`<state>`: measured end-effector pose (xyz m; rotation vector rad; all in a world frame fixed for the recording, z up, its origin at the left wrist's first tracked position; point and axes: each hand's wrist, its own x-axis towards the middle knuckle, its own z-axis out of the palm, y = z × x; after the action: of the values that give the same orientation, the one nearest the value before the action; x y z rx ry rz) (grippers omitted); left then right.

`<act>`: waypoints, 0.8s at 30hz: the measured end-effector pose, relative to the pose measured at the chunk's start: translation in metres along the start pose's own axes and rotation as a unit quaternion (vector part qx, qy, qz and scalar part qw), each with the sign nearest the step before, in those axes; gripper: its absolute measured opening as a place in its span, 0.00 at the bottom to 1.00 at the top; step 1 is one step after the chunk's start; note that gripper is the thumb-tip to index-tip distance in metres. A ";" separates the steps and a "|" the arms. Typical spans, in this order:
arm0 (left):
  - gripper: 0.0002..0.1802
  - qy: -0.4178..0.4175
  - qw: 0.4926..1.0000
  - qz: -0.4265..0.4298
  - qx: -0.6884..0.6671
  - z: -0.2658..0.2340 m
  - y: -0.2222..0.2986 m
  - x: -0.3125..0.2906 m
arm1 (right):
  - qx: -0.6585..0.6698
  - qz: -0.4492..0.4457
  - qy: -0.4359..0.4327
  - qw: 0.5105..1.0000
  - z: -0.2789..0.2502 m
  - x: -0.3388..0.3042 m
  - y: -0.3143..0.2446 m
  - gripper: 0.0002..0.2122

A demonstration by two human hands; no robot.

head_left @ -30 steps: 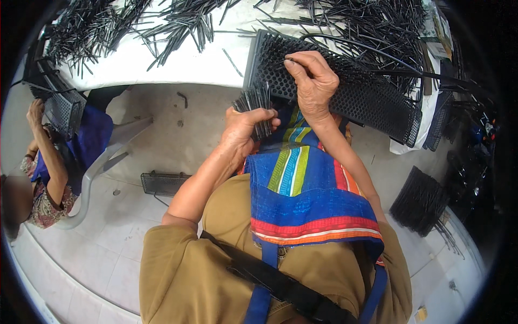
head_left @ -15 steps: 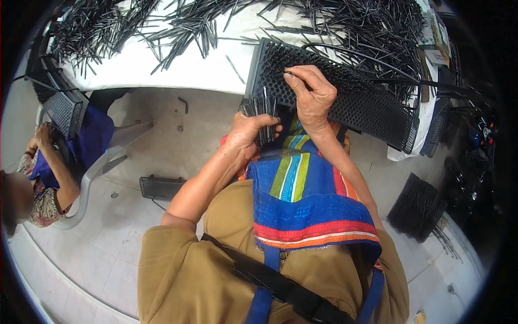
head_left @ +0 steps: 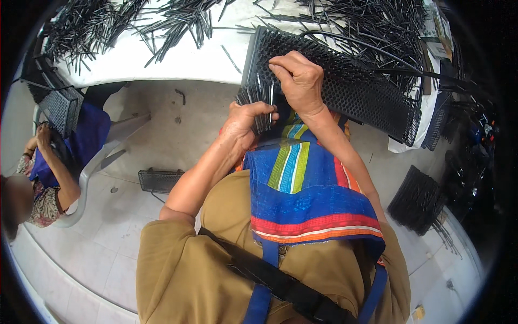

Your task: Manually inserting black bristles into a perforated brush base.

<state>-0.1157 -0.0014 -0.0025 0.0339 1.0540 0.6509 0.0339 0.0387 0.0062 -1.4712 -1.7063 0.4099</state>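
Note:
My left hand [head_left: 244,122] is closed around a bundle of thin black sticks [head_left: 256,95], which fan upward out of the fist. Close beside it, my right hand [head_left: 302,85] hovers over the left part of a black perforated panel [head_left: 372,105]. Thumb and forefinger are pinched together there; whatever lies between them is too small to make out. The panel slants from the table edge down to the right over my lap. Sticks stand up from many holes along its far side, while the near right holes show bare mesh.
Heaps of loose black sticks [head_left: 178,29] cover much of the white-topped table [head_left: 118,65]. At the left, another person [head_left: 51,178] sits in a grey chair beside a similar panel [head_left: 60,110]. A black mesh tray [head_left: 159,181] and a stick-filled block [head_left: 415,200] are on the floor.
My right hand has shifted a little left, nearer the bundle, still pinched. The left hand keeps its hold on the sticks. The whole view has shifted slightly.

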 end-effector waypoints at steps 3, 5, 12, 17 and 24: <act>0.11 -0.006 0.999 -0.019 -0.035 -0.002 0.001 -0.002 | 0.029 0.081 -0.029 0.996 -0.008 -0.005 -0.009 0.04; 0.12 -0.024 0.999 -0.006 -0.030 -0.003 0.002 -0.004 | 0.099 0.228 -0.140 0.958 -0.016 -0.010 -0.011 0.06; 0.14 -0.021 1.000 -0.001 -0.005 0.000 0.000 -0.005 | 0.356 0.398 -0.098 0.840 -0.019 -0.024 -0.001 0.04; 0.11 0.026 0.999 -0.006 0.035 -0.007 -0.003 -0.005 | 0.333 0.254 0.108 0.902 -0.028 -0.008 -0.008 0.04; 0.08 0.021 0.999 -0.004 0.037 0.002 0.000 -0.006 | 0.207 0.135 0.104 0.963 -0.023 -0.006 0.003 0.04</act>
<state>-0.1161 -0.0038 0.0039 0.0799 1.1187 0.6083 0.0532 0.0282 0.0161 -1.3784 -1.1694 0.6877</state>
